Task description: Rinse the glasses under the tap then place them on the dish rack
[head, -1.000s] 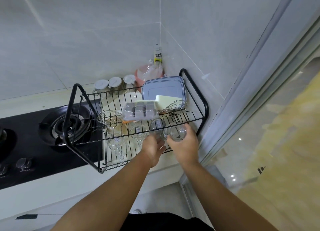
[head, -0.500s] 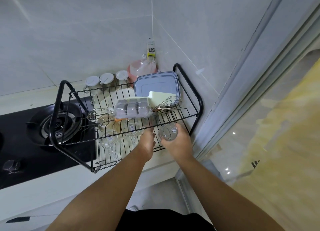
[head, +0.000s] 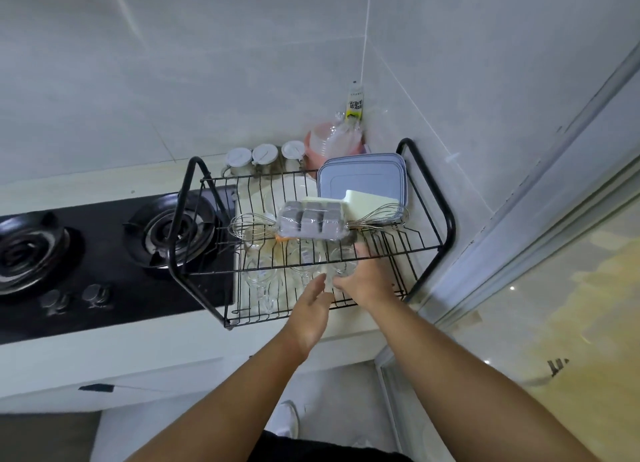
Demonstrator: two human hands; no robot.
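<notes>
I read the right hand (head: 367,281) with its grip clamped round a clear glass (head: 341,269), held at the near right of the dish rack (head: 449,224), under the upper wire tier. The left hand (head: 311,312) hangs just beside it, fingers straight and apart, holding nothing.

Handling judgement: light, rigid, fragile and probably wet (so slippery). Take it round the body, not the rim.

The glass outline blurs against wires and fingers, so I cannot tell whether it touches the lower shelf. Other glasses (head: 259,281) sit to its left. No tap is in view.
</notes>
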